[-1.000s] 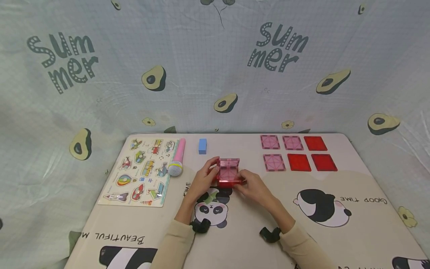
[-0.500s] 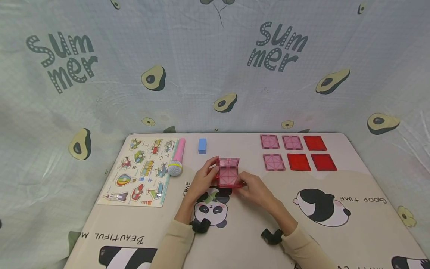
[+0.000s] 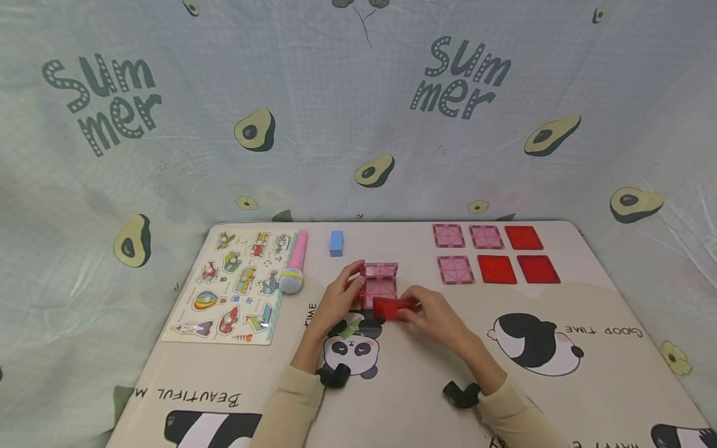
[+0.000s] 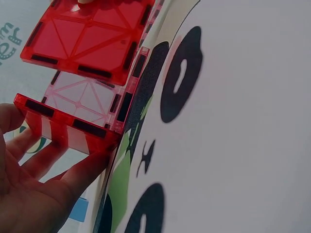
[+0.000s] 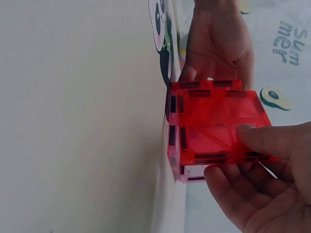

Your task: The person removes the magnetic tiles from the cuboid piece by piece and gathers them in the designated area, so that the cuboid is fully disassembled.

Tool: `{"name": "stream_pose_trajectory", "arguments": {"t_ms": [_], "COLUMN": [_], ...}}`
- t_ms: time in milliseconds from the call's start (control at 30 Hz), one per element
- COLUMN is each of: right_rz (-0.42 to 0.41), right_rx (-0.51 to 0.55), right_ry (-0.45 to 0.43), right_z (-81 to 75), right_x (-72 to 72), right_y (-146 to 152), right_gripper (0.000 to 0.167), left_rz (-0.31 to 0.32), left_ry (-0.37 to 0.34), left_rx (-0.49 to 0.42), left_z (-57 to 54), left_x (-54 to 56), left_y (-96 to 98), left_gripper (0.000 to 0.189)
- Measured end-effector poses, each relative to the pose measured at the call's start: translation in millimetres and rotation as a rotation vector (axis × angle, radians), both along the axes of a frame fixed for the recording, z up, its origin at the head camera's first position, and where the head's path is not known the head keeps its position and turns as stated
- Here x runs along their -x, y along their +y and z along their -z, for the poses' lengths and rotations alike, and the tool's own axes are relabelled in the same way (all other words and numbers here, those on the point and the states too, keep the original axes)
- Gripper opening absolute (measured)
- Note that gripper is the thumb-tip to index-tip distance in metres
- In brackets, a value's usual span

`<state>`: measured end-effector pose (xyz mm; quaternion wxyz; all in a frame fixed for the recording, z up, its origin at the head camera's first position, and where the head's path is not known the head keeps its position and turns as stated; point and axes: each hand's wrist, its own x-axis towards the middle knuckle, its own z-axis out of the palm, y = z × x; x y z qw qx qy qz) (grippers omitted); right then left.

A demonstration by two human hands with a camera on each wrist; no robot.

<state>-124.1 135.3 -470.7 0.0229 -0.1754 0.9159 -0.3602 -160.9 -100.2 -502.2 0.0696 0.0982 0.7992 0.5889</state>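
My right hand pinches a red square magnetic tile between thumb and fingers, tilted at the near side of a small tile structure. That structure has a pink base tile on the table and a pink tile standing at its back. At its left side stands another red tile, with the fingers of my left hand holding it from outside. In the right wrist view, the pinched tile covers much of the structure, and my left palm shows beyond it.
Three pink tiles and three red tiles lie flat in two rows at the back right. A blue block, a pink toy microphone and a picture puzzle board lie to the left. A printed curtain rises behind the table.
The red tile in my right hand has come away from the structure's front, toward me and rightward, and tilted to show its face. My left hand has stayed in place.
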Motion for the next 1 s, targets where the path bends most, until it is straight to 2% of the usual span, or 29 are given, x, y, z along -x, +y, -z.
{"name": "stream_pose_trajectory", "arguments": {"t_ms": [267,500,600,733,833,1000], "right_rz": [0.051,0.086,0.110,0.153,0.188,0.240], "right_rx": [0.008,0.015,0.022,0.044,0.053,0.055], "right_ry": [0.002,0.016,0.014,0.005,-0.006,-0.012], "right_z": [-3.1,-3.7,-3.0,-2.2,-1.3,2.1], "right_x": [-3.1,-2.4,-2.0,-1.7,-1.8,-1.5], "right_y": [17.7,37.0,44.8,54.5,61.8,73.1], "right_gripper": [0.025,0.031,0.034,0.037,0.040,0.042], "left_rz": [-0.002,0.000,0.010,0.008,-0.004,-0.008], "left_ry": [0.029,0.003,-0.017,-0.039,-0.031,-0.009], "left_rx": [0.024,0.003,0.003,0.006,-0.004,-0.013], "left_z": [0.9,-0.7,-17.2,-21.6,-4.9,0.7], "left_x": [0.0,-0.5,-7.0,-8.5,-1.7,0.2], "left_y": [-0.2,-0.3,0.8,1.9,1.2,-0.1], "left_gripper": [0.051,0.049,0.049,0.049,0.050,0.049]}}
